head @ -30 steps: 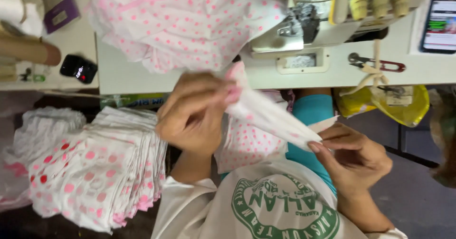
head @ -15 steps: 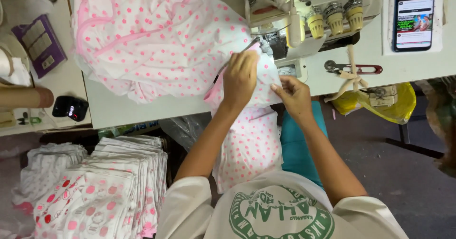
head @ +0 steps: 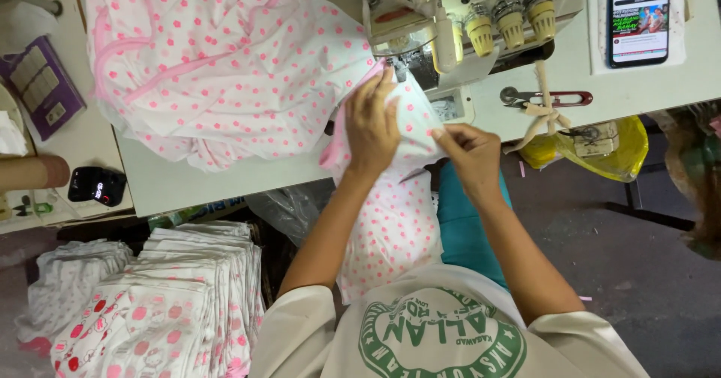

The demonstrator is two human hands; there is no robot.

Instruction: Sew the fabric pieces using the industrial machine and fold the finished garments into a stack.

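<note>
Left hand [head: 372, 126] flat, fingers spread on dotted cloth [head: 390, 220] at sewing machine [head: 451, 18]; right hand [head: 469, 153] pinches its edge. Keep edges aligned, fingertips off needle.

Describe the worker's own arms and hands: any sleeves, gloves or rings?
Both arms are bare from the upper arm down. Short cream sleeves of a T-shirt end above the elbows. The left hand and right hand wear no gloves; no rings, watch or bracelets show from this view.
</note>
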